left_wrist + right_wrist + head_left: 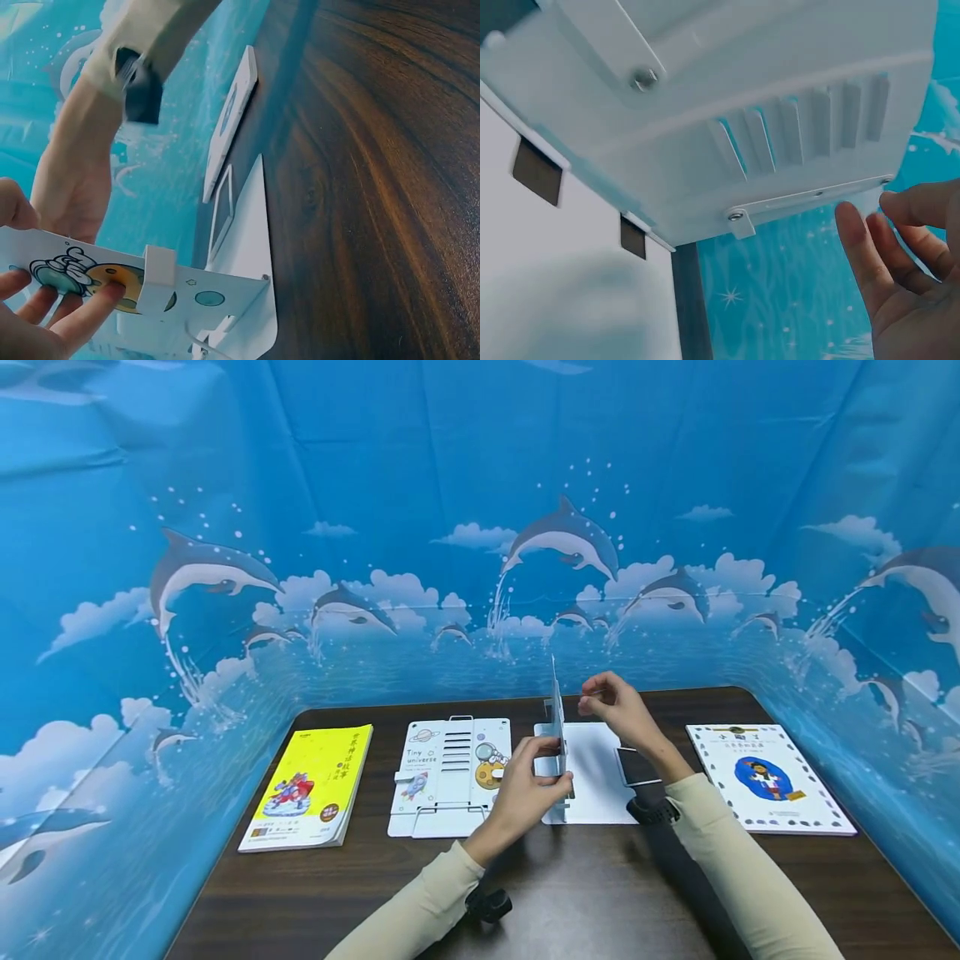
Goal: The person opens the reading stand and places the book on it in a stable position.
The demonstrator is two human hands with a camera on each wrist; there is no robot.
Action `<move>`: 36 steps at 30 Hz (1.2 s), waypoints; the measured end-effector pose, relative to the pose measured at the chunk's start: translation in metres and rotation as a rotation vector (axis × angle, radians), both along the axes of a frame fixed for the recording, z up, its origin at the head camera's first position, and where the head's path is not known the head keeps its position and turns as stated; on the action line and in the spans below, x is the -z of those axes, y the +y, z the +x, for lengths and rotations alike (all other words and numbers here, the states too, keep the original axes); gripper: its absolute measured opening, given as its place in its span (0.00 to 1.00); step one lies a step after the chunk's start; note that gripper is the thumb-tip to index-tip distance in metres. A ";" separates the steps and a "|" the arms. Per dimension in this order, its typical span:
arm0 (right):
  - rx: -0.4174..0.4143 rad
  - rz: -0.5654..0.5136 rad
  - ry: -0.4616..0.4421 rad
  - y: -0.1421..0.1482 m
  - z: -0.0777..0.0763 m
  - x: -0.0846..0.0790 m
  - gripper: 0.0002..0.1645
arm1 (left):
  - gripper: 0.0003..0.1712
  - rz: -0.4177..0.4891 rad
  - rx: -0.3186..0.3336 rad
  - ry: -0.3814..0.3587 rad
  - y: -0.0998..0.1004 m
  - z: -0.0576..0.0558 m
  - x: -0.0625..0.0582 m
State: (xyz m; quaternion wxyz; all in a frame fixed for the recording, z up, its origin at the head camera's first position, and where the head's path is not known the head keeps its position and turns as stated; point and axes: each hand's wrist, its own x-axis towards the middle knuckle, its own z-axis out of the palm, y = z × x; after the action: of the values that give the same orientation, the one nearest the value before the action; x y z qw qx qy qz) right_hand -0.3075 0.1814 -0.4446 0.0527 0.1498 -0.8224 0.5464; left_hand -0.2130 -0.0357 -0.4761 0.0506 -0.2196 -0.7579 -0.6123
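A white book stand [557,714] is unfolded on the table, its printed panel raised upright and seen nearly edge-on in the head view. My left hand [528,777] grips the panel near its lower part. In the left wrist view, its fingers [90,319] lie on the astronaut print. My right hand [618,706] is on the panel's other side, fingers loosely bent. The right wrist view shows the thumb and fingertips close to the edge of the slotted back [817,82]. The white base plate [600,785] lies flat beneath, with a wire bracket [637,767] at its right side.
A second stand [450,777], printed "Tiny universe", lies folded flat left of my left hand. Farther left is a yellow book [311,785]; a white book [768,777] lies at the right. The dark wooden table [570,893] meets a blue dolphin backdrop [420,527] behind.
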 end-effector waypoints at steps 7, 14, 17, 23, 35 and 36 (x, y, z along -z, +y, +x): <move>-0.032 0.043 -0.021 -0.004 -0.032 -0.009 0.31 | 0.29 0.024 0.031 -0.005 0.000 0.000 0.000; -0.153 -0.003 -0.041 -0.003 -0.043 -0.007 0.33 | 0.29 -0.004 0.050 0.006 0.000 -0.002 0.003; -0.106 -0.010 -0.032 -0.001 -0.042 -0.007 0.30 | 0.28 -0.052 0.027 0.038 -0.002 -0.005 0.003; 0.065 0.015 -0.013 0.014 -0.043 -0.007 0.30 | 0.17 -0.143 -0.052 0.171 -0.010 -0.016 0.003; 0.416 0.132 0.030 0.035 -0.022 -0.002 0.32 | 0.11 -0.067 -0.140 0.151 -0.019 -0.052 0.008; 0.437 0.128 0.032 0.036 -0.019 -0.001 0.31 | 0.11 -0.068 -0.149 0.153 -0.019 -0.056 0.008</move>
State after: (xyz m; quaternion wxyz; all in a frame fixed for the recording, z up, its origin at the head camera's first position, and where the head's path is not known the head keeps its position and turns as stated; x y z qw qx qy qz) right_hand -0.3267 0.2176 -0.4436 0.1734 -0.0203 -0.8673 0.4661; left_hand -0.2689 -0.0551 -0.4842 0.1461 -0.2104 -0.7864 -0.5621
